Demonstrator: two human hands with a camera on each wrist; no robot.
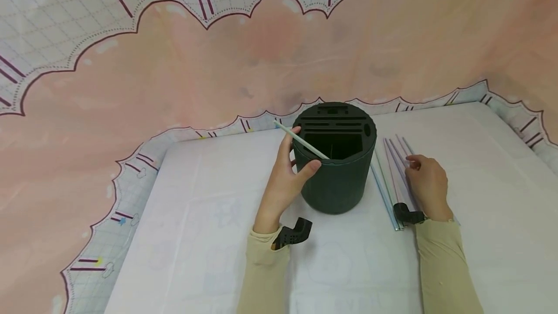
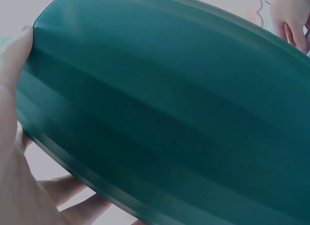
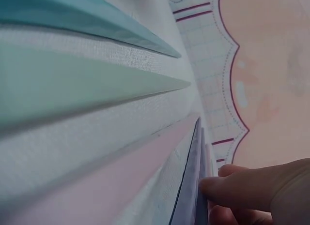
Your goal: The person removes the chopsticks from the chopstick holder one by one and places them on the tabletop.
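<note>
My left hand point(image 1: 281, 185) grips a dark green round holder point(image 1: 334, 185) at its near left side, with the thumb at the front rim. The holder stands upright, and its top has a wide opening and several slots. A pale green stick point(image 1: 301, 139) slants over the rim beside the left fingers, its lower end at the opening. To the right of the holder, my right hand point(image 1: 427, 183) pinches at a purple stick point(image 3: 186, 196) between thumb and fingers. Beside it lie a blue stick point(image 3: 97, 22), another pale green stick point(image 3: 87, 84) and a pink stick point(image 3: 121, 181).
A white cloth point(image 1: 196, 227) covers the table. Behind it hangs a peach-coloured sheet point(image 1: 218, 71) with scalloped, checked borders. Each wrist carries a black camera mount, such as the left one point(image 1: 296, 233).
</note>
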